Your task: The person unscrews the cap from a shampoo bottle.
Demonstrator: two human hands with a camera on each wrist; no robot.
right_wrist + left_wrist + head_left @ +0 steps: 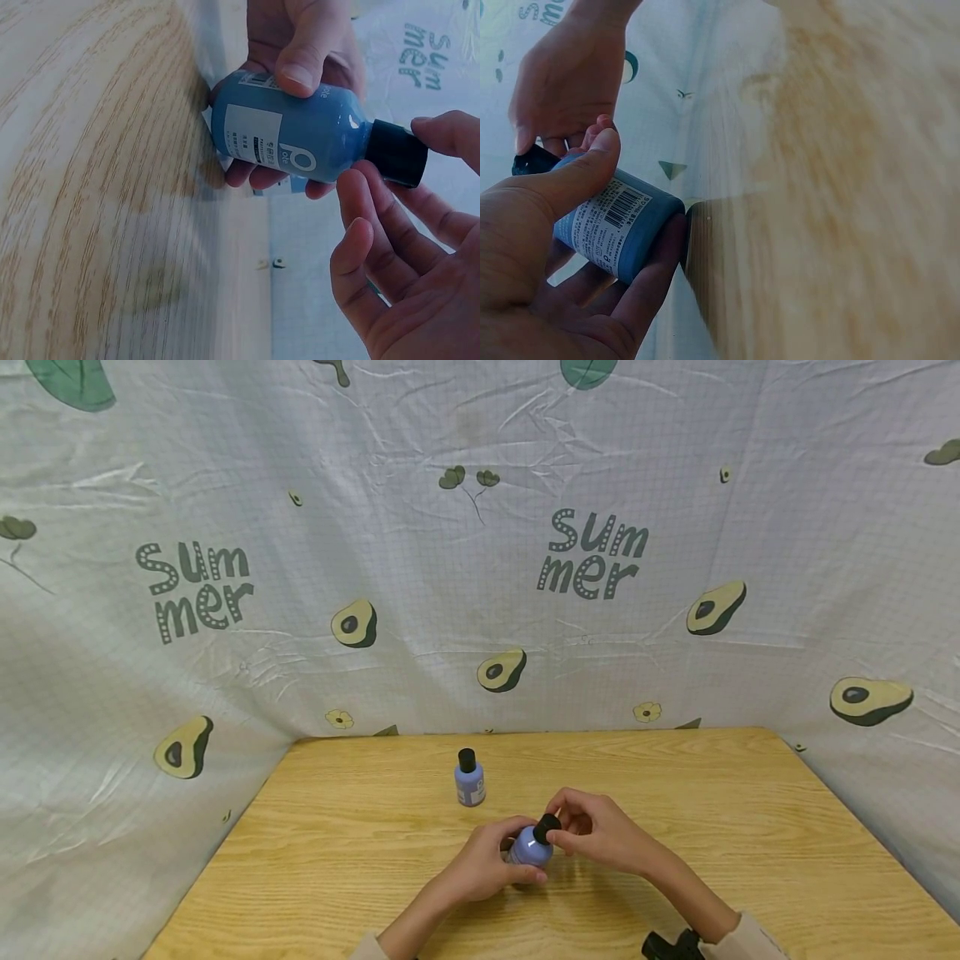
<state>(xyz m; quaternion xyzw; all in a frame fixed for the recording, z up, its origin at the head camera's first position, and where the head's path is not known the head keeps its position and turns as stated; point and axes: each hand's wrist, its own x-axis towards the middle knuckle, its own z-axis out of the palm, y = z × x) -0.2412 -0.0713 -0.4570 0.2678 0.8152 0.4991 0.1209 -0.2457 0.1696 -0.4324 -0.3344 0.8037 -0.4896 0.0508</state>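
My left hand (489, 862) grips a small blue-purple bottle (531, 848) round its body, tilted with the cap toward the right. The bottle's printed label (253, 135) shows in the right wrist view, and a barcode (626, 208) faces the left wrist camera. The black cap (397, 153) sits on the bottle's neck. Thumb and fingers of my right hand (600, 835) pinch that cap from the right side. In the left wrist view the bottle's base is close over the table, beside the left fingers.
A second blue-purple bottle with a black cap (470, 781) stands upright farther back on the wooden table (360, 827). Behind the table hangs a pale cloth (420, 568) printed with avocados and lettering. A black device (672, 945) is by the right sleeve.
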